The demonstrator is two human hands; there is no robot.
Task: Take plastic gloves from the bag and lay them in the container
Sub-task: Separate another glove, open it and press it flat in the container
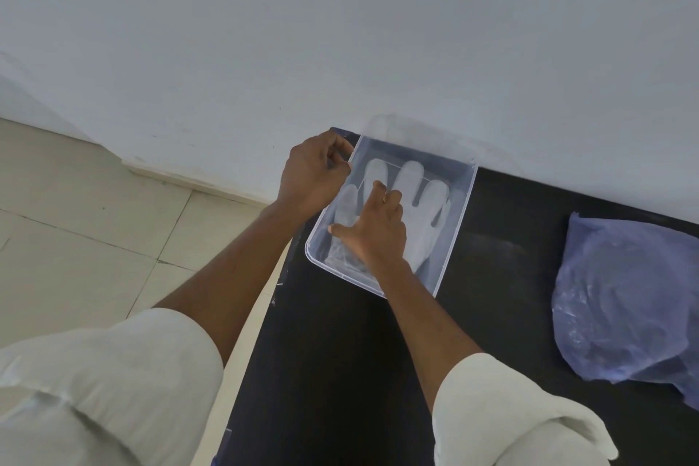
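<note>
A clear plastic container [459, 216] sits at the far left end of a black table, against the wall. Pale translucent plastic gloves [425, 208] lie flat inside it, fingers pointing toward the wall. My right hand [372, 227] rests on the gloves with fingers spread, pressing them down. My left hand [312, 174] is at the container's far left corner, fingertips pinched on its rim or a glove edge; I cannot tell which. A blue-tinted plastic bag [624, 303] lies on the table at the right, apart from both hands.
The black table [340, 371] runs from the wall toward me, and its left edge drops to a tiled floor [75, 219]. A grey-white wall [340, 30] stands right behind the container. My white rolled sleeves fill the bottom of the view.
</note>
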